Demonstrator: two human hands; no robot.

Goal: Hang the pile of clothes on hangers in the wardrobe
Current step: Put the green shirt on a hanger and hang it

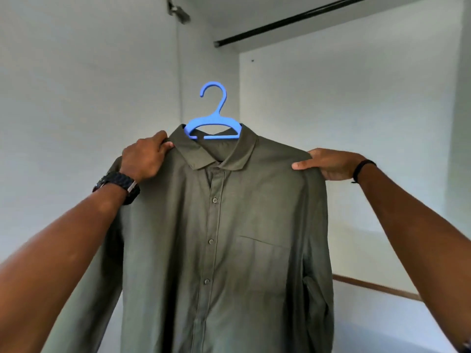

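Note:
An olive-green button-up shirt (229, 238) hangs on a blue plastic hanger (213, 118) and is held up in front of me. The hanger's hook pokes out above the collar and touches nothing. My left hand (145, 159) grips the shirt's left shoulder, fingers curled round the cloth. My right hand (328, 163) holds the right shoulder, thumb in front and fingers behind the fabric. The shirt's lower part runs out of the bottom of the view. The black wardrobe rail (293, 20) runs across the upper right, well above the hook.
White wardrobe walls (356, 123) surround the shirt. A wooden strip (377, 287) runs along the lower right. A metal fitting (178, 10) sits at the top by the door edge. No other hangers show on the rail.

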